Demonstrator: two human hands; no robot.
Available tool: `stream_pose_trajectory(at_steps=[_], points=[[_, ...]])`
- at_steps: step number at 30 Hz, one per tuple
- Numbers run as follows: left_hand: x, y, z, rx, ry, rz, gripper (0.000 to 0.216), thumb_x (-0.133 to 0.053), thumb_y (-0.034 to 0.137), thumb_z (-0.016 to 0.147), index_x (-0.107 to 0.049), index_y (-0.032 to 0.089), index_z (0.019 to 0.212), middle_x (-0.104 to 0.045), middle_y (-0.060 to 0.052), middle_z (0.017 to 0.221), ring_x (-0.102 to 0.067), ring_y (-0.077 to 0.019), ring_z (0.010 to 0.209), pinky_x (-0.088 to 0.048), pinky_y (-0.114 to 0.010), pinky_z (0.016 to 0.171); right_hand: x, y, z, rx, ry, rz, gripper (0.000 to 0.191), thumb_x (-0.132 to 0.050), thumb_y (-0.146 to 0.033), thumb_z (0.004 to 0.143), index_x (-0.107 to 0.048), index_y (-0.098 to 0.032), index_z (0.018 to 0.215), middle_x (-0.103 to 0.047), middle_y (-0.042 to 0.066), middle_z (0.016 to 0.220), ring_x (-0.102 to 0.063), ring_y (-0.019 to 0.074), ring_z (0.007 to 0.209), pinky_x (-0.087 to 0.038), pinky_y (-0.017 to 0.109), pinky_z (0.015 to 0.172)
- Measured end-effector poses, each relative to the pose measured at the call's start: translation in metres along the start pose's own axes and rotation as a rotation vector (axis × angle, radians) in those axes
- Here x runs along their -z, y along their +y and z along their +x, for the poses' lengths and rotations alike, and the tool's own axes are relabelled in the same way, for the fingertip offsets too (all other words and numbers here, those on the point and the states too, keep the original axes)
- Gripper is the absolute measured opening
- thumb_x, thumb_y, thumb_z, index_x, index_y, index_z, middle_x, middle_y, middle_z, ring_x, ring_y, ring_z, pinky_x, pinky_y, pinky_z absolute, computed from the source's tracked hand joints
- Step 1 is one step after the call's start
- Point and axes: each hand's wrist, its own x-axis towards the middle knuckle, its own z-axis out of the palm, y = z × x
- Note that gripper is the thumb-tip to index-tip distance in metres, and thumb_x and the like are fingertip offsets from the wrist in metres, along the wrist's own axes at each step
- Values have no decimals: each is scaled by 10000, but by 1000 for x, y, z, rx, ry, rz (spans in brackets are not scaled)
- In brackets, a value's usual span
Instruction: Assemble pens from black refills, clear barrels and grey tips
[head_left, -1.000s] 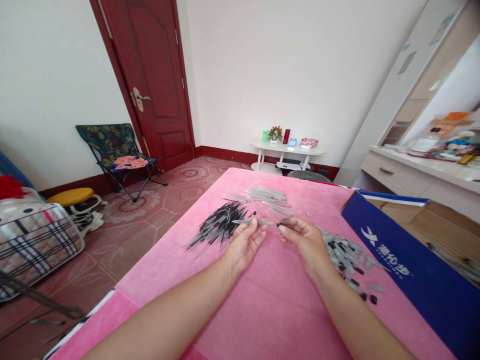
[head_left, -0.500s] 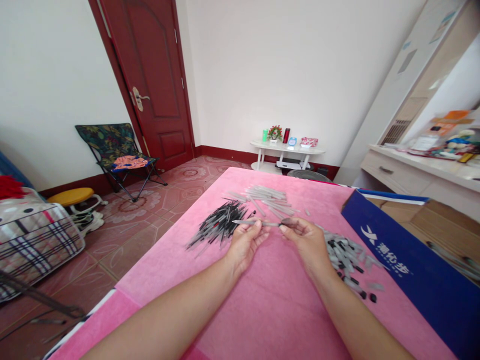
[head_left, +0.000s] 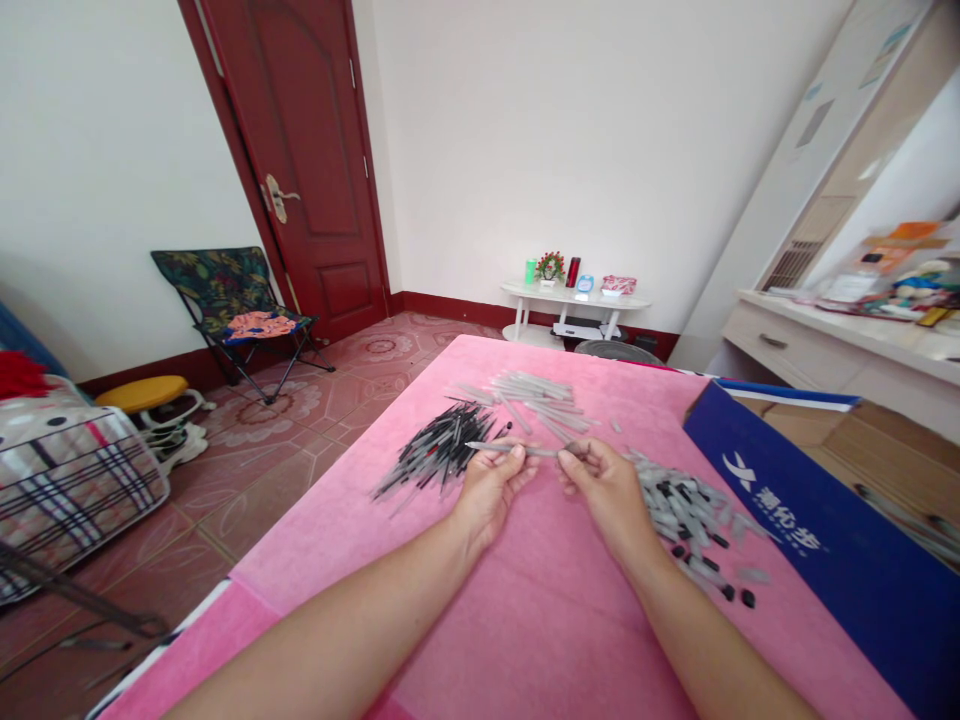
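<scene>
A slim translucent pen (head_left: 541, 452) lies level between my two hands, its pointed tip to the left. My left hand (head_left: 493, 480) pinches it near the tip, thumb on top. At the other end, the thumb and fingers of my right hand (head_left: 600, 475) close on the pen's rear. Left of my hands is a heap of dark pen refills (head_left: 435, 450) on the pink cloth (head_left: 525, 600). Beyond them lie clear pen barrels (head_left: 536, 395). A pile of pen caps (head_left: 686, 505), clear and black, sits beside my right forearm.
A blue cardboard box (head_left: 795, 530) stands open at the right, with pens inside. Behind the table are a small white stand (head_left: 517, 290) and a red door (head_left: 300, 150). A folding chair (head_left: 225, 290) is at the left, a white cabinet (head_left: 795, 345) at the right.
My right hand has shifted slightly left and down, its fingers more curled at the pen's rear end. My left hand has barely moved.
</scene>
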Motion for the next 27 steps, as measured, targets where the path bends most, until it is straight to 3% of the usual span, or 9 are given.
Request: stream_pose_trajectory(at_steps=[4, 9, 15, 19, 24, 27], points=[[-2, 0, -1, -15, -5, 39, 240, -720, 224, 602, -603, 123, 785, -657, -46, 779, -607, -106, 651, -484, -233, 664, 3, -2, -1, 11, -10, -129, 403, -424, -487, 791, -512, -163, 567, -505, 2, 475, -463, 106, 427, -370, 222, 437], [0, -1, 0, -17, 11, 25, 248, -723, 220, 597, -599, 123, 788, -660, -56, 811, -607, -106, 665, -480, -233, 677, 5, -1, 2, -9, -53, -16, 258, -578, -426, 696, -548, -177, 753, -566, -10, 601, -505, 113, 502, -396, 213, 460], [3, -2, 2, -31, -11, 24, 240, -707, 221, 620, -596, 125, 810, -658, -53, 810, -602, -97, 658, -480, -223, 667, 6, 3, 1, 11, -83, -138, 364, -411, -451, 809, -515, -163, 611, -519, -7, 488, -474, 104, 431, -368, 215, 441], [1, -1, 0, -22, 11, 30, 251, -720, 228, 601, -594, 126, 792, -656, -52, 811, -600, -96, 657, -477, -220, 665, 6, 3, 2, 9, -84, -114, 287, -493, -456, 764, -530, -174, 730, -544, -19, 528, -512, 117, 474, -390, 213, 458], [-1, 0, -2, -21, -5, 61, 253, -720, 239, 600, -596, 124, 788, -656, -53, 800, -591, -89, 629, -475, -214, 646, 5, 4, 1, 7, -93, -164, 417, -397, -495, 803, -494, -166, 566, -510, -6, 459, -465, 101, 399, -358, 214, 419], [0, -1, 0, -30, -1, 49, 254, -717, 240, 605, -600, 123, 798, -657, -55, 812, -592, -90, 643, -475, -208, 643, 5, 4, 0, -9, -97, -128, 344, -448, -479, 782, -520, -170, 650, -525, -19, 473, -482, 105, 413, -373, 212, 425]])
